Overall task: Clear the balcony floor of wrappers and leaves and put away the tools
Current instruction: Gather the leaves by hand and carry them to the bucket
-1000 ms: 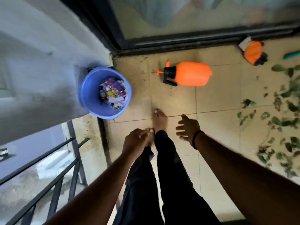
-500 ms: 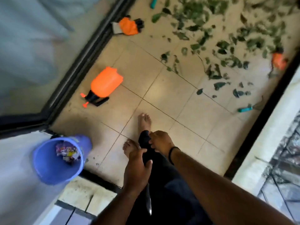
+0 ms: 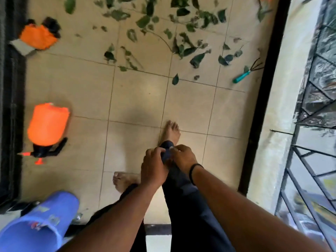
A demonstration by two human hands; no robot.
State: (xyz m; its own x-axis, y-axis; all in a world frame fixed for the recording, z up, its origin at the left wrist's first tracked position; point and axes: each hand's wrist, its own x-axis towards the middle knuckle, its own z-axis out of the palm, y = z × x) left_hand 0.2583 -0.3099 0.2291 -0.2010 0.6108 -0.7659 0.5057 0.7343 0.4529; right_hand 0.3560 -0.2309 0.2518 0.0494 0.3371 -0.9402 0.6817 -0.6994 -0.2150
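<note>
Green leaves point(image 3: 181, 42) lie scattered over the far part of the tiled balcony floor point(image 3: 138, 99). A small hand rake with a teal handle point(image 3: 243, 77) lies at the right by the dark floor edge. An orange spray bottle point(image 3: 47, 128) lies on its side at the left. Orange gloves point(image 3: 38, 37) lie at the far left. The blue bucket point(image 3: 40, 226) with wrappers inside stands at the bottom left. My left hand point(image 3: 154, 168) and my right hand point(image 3: 183, 157) both grip the dark trouser cuff point(image 3: 168, 151) on my right leg, fingers curled on the cloth.
A dark door frame point(image 3: 11, 106) runs along the left. At the right a low wall point(image 3: 278, 106) and a metal railing point(image 3: 312, 179) bound the balcony. My bare feet stand on the tiles in the middle.
The view has swung right, so the bucket and sprayer shifted left and down. Both hands have come together on the trouser cuff of my right leg.
</note>
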